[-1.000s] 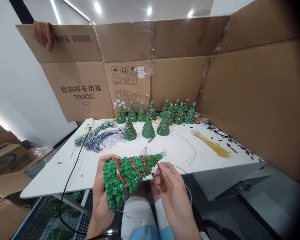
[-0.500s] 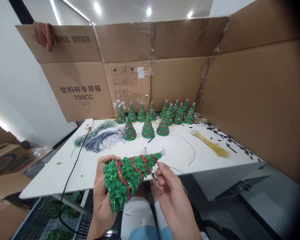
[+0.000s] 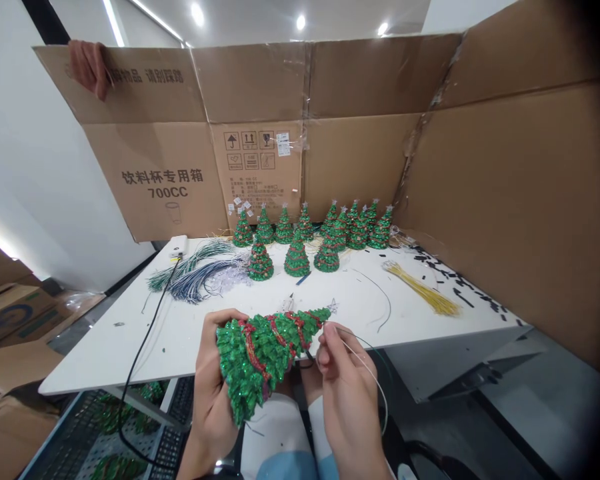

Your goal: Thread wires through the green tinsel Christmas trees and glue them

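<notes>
Single view from the wearer's head, directed forward and down: left hand and right hand close in the lower foreground, white table at mid-depth, cardboard wall beyond, ceiling lights along the upper edge.

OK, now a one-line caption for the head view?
Left hand holds a glittery green tree; right hand pinches a thin pale strand near its tip.
</notes>
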Demonstrator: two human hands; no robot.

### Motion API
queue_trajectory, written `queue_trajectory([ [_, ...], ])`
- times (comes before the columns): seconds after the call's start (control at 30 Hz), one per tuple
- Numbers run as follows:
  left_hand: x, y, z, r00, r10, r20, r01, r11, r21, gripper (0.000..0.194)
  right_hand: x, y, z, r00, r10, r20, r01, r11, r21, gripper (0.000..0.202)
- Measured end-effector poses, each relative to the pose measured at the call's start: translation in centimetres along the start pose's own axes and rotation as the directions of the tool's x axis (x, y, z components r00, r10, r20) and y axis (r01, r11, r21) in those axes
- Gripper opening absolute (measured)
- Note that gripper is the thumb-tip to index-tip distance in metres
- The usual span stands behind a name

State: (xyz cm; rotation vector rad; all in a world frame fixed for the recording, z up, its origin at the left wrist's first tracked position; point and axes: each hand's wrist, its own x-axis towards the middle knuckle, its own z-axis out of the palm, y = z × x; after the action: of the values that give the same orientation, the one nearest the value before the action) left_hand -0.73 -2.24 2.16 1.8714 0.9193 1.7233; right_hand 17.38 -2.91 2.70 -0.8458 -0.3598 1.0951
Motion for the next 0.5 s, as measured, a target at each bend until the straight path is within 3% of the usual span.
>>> queue_trajectory([
  [0.17,-0.1,0.1,0.0,0.998,-0.064,0.015,0.064,0.996,-0.055,0.03,0.3,1.2,-0.3,0.982,-0.176,-0.067,0.168,0.979,-0.112,0.047],
  [0.27,-0.1,0.0,0.0,0.999,-0.033,0.014,0.034,0.998,-0.051,0.031,0.5,2.1,-0.6,0.945,-0.322,-0.056,0.301,0.923,-0.24,0.038],
  [0.33,-0.2,0.0,-0.1,0.999,-0.052,-0.007,0.052,0.997,-0.055,0.027,0.6,2.4,-0.8,0.878,-0.479,-0.019,0.441,0.823,-0.357,0.031],
  [0.4,-0.2,0.1,0.0,0.991,-0.131,-0.029,0.127,0.987,-0.098,0.026,0.7,2.4,-1.0,0.777,-0.627,0.056,0.58,0.68,-0.448,0.022],
  [0.5,0.0,0.5,0.3,0.962,-0.262,-0.078,0.24,0.947,-0.215,0.038,0.7,2.0,-1.1,0.645,-0.743,0.176,0.71,0.499,-0.497,0.011],
])
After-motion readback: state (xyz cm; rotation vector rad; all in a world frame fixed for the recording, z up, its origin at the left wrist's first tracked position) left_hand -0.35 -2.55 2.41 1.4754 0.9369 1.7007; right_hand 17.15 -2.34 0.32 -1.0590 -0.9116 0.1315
